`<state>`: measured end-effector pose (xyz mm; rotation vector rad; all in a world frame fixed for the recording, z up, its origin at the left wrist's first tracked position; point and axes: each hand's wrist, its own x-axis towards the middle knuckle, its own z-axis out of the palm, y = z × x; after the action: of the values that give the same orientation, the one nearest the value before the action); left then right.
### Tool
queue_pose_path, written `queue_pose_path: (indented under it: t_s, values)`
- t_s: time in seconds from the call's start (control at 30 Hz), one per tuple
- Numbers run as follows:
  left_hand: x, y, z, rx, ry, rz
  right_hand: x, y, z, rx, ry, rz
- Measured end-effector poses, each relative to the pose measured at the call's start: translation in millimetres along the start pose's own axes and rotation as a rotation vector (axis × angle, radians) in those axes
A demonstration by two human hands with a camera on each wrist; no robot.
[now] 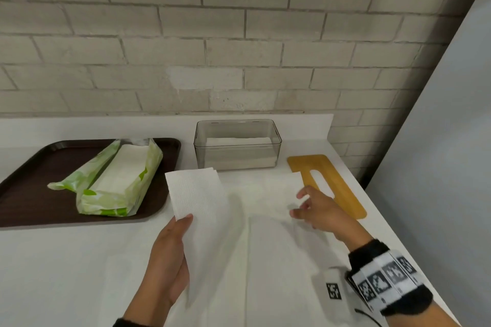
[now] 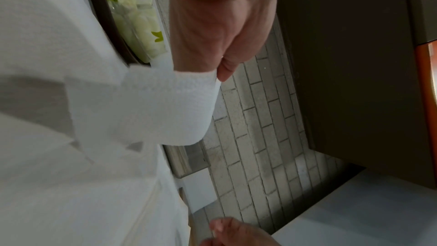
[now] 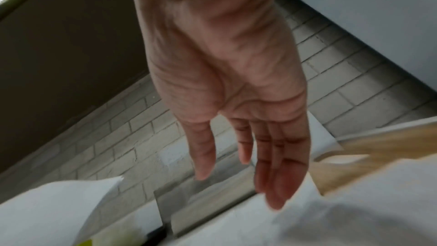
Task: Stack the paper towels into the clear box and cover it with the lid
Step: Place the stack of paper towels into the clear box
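Holding a folded paper towel (image 1: 196, 194) up off the counter (image 1: 66, 268), my left hand (image 1: 170, 255) has its thumb pressed on the near corner of the sheet with the fingers curled behind it; the left wrist view shows that pinch on the towel's edge. The sheet stands tilted, its far end reaching toward 12 o'clock, just short of the clear box (image 1: 237, 144).

My right hand (image 1: 322, 214) is at 3 o'clock from that towel, fingers straight and loosely spread, holding nothing. Its fingertips (image 1: 301, 195) sit at the edge of a second paper towel (image 1: 268, 191) lying flat on the counter; whether they touch it I cannot tell. The right wrist view confirms the relaxed, extended fingers.

At 12 o'clock from both hands, the clear box is a smoky, transparent rectangular tub with rounded corners, and it has a low stack of white towels (image 1: 237, 141) inside. At 2 o'clock from my right hand, the lid (image 1: 325, 183) lies flat on the counter: a smooth bamboo-coloured board with rounded corners and a long slot cut through it.

At 10 o'clock from my left hand, a dark brown tray (image 1: 26, 194) with a raised rim carries an opened green-and-white plastic package (image 1: 111, 186) of more towels. The towels look white, soft and lightly embossed. Behind everything is a pale grey brick wall (image 1: 212, 34).
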<state>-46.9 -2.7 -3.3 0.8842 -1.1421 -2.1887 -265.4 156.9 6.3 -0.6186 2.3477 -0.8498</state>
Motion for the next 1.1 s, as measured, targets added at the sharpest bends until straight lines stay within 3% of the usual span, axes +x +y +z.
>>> queue_pose_path:
  t_s: [0.1, 0.2, 0.33, 0.4, 0.5, 0.63, 0.73, 0.8, 0.97, 1.03, 1.1]
  values:
    - [0, -4, 1, 0.006, 0.002, -0.017, -11, 15, 13, 0.000, -0.088, 0.123]
    - [0, -4, 2, 0.001, -0.001, -0.017, -13, 19, 30, -0.176, -0.137, 0.135]
    - [-5, -2, 5, -0.009, -0.022, -0.010, -5, 15, 47, -0.327, -0.087, 0.100]
    - [-7, -1, 4, -0.023, -0.011, -0.007, -5, 11, 49, -0.295, -0.037, 0.047]
    - [-10, 5, 1, -0.057, -0.007, 0.000, -24, -8, 35, -0.008, 0.053, -0.147]
    - [-15, 12, 0, -0.118, -0.021, -0.005, -70, -51, -1, 0.682, -0.088, -0.436]
    - [-20, 15, 7, -0.162, -0.078, -0.038, -81, -79, -8, 0.931, -0.073, -0.557]
    - [-23, 16, 14, -0.194, -0.108, -0.067, -72, -92, 8, 0.868, 0.036, -0.571]
    - [-32, 11, 18, -0.245, -0.225, -0.124, -43, -95, 79, 0.224, 0.280, -0.535]
    - [-32, 8, 15, -0.192, -0.198, -0.127, -40, -94, 91, 0.095, 0.268, -0.505]
    - [-30, 4, 8, -0.144, -0.121, -0.112, -33, -92, 91, 0.123, 0.183, -0.449]
